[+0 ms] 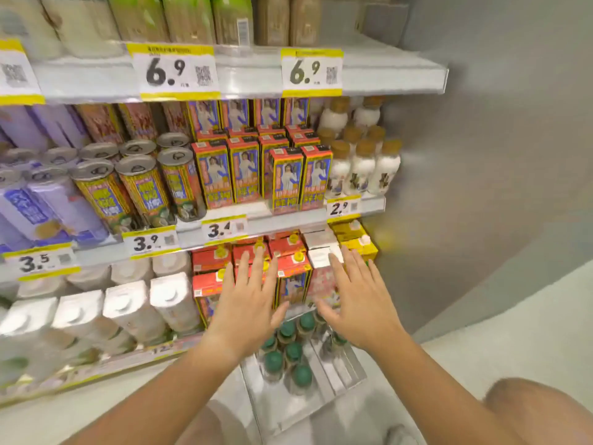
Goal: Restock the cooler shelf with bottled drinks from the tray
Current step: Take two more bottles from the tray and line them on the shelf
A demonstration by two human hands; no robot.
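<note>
I see both bare hands, left (248,303) and right (359,303), spread flat and empty above round green-capped clear bottles (293,351) in a shiny metal tray (346,374).

A grocery shop aisle, seen at a chilled drinks display. Above the left hand (247,300) run white shelf edges (256,224) carrying yellow-bordered price tags (176,72) printed 6.9, 3.9, 3.4 and 3.5, each with a small code square. Rows of identical goods face outward: cans (141,187) up and to the left of that hand, colourful cartons (244,170) straight above it, white bottles (362,168) above the right hand (359,303).
</note>
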